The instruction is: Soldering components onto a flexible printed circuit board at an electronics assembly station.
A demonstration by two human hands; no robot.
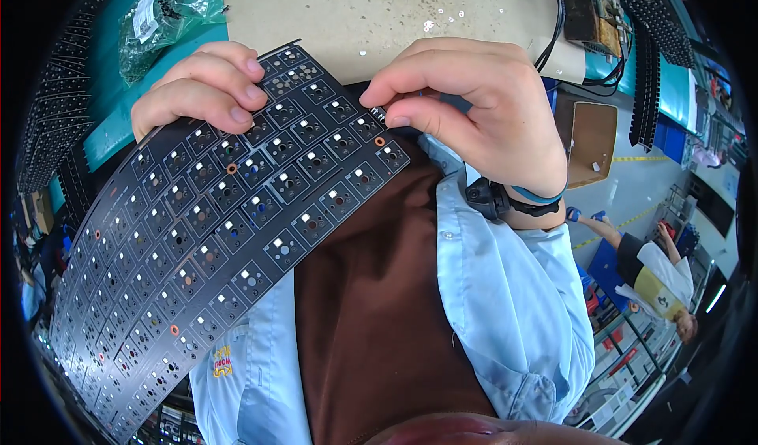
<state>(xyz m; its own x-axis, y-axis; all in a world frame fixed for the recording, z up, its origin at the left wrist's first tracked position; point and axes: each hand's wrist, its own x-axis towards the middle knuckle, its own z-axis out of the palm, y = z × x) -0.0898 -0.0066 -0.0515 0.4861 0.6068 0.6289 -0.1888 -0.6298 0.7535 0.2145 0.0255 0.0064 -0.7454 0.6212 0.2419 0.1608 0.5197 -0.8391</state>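
Note:
A large black keyboard circuit board (pixel 272 180) hangs tilted in front of my body, covered in rows of square key outlines, small white parts and holes. My left hand (pixel 197 90) grips its upper edge, the fingers lying over the face and the thumb hidden behind. At the upper right edge of the board, my right hand (pixel 474 101) is pinched, thumb and forefinger close together. A tiny dark piece with silvery stripes (pixel 378 115) shows between those fingertips. Whether it is loose or part of the board, I cannot tell.
Beyond the board lies a tan bench sheet (pixel 316 7) with small white specks. A clear plastic bag (pixel 170 22) rests on the green mat at left. Black component strips (pixel 646 90) and cables hang at right, near a cardboard box (pixel 592 141). Another person (pixel 651 267) is farther right.

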